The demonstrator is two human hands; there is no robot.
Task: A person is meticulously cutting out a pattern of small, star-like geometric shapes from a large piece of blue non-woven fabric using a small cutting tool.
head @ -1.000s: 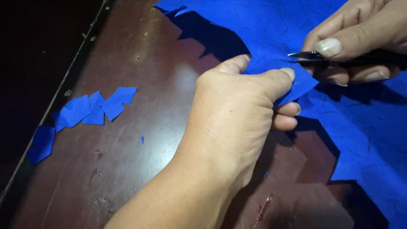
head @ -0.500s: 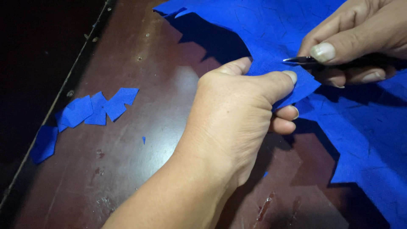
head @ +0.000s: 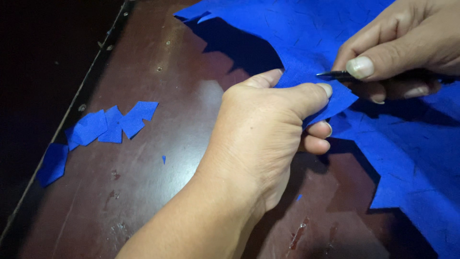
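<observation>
Left hand [head: 268,129] pinched blue cloth [head: 311,33] edge | right hand [head: 397,52] fingers clamped dark blade [head: 335,74] | cloth looked light, limp, best gripped beside cut | scraps [head: 103,127] lay far left

Dark reddish-brown wooden table [head: 158,115], glossy, scuffed, with pale chipped spots below the hands near the bottom edge. Bright light glare on the wood just left of the hands. Table's left edge [head: 72,117] runs diagonally, with small screw heads or holes along it. Beyond that edge, far left of the hands, everything is black, nothing discernible.
</observation>
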